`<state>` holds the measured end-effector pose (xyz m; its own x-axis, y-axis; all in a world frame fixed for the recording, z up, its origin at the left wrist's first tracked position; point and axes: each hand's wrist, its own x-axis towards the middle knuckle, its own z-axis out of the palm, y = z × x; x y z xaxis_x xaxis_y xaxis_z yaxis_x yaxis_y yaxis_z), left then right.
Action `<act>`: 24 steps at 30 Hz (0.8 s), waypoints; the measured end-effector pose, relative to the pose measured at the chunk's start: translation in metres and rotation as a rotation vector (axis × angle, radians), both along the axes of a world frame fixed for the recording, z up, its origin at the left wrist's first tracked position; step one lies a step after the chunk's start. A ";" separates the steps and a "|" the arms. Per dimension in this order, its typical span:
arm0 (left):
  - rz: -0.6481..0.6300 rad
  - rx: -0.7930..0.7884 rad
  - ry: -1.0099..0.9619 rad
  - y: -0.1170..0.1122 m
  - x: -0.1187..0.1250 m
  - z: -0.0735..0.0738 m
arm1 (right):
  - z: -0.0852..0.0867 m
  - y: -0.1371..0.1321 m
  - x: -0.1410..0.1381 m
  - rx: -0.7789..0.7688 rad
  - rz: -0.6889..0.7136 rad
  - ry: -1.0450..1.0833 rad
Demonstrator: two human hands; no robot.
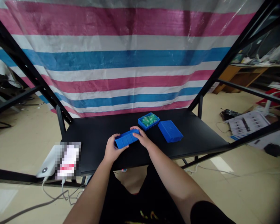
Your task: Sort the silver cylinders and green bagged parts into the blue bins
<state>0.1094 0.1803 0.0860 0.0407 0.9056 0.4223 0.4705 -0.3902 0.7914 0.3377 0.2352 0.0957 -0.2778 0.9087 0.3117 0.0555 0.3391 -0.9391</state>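
Observation:
A blue plastic bin [127,139] is held between my two hands above the front middle of the black table. My left hand [112,148] grips its left end, thumb along the near side. On its right end, my right hand [142,137] is closed with the fingers over the far corner. The bin is tilted, and its inside is mostly hidden. Just behind my right hand sits a second blue bin [148,127] filled with small green and clear pieces [149,119], too small to name. To the right of that lies another blue bin [170,131], apparently upside down.
At the table's [93,127] left front corner lie a white power bank [50,161] and a blurred-out device [68,160] with cables. Black frame posts [199,96] flank the table. A striped tarp [130,59] hangs behind it.

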 end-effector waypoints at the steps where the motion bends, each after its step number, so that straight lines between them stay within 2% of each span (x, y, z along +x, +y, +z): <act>1: -0.008 -0.025 -0.017 0.000 0.000 0.000 | -0.001 -0.001 0.000 -0.009 0.005 0.013; 6: -0.042 -0.144 -0.100 0.002 -0.001 0.003 | -0.010 -0.003 -0.002 -0.017 0.013 0.061; 10: -0.035 -0.200 -0.060 0.004 -0.003 0.008 | -0.015 -0.002 -0.003 -0.074 0.009 0.067; 18: 0.013 -0.260 0.003 0.007 -0.004 0.012 | -0.014 0.000 -0.005 -0.113 -0.080 -0.036; 24: 0.039 -0.248 0.012 0.011 -0.001 0.011 | -0.009 -0.003 -0.004 -0.090 -0.060 -0.046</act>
<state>0.1082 0.1916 0.0972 0.0075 0.9824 0.1865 0.4913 -0.1660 0.8550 0.3338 0.2327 0.0869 -0.2338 0.9478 0.2168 0.1170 0.2488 -0.9615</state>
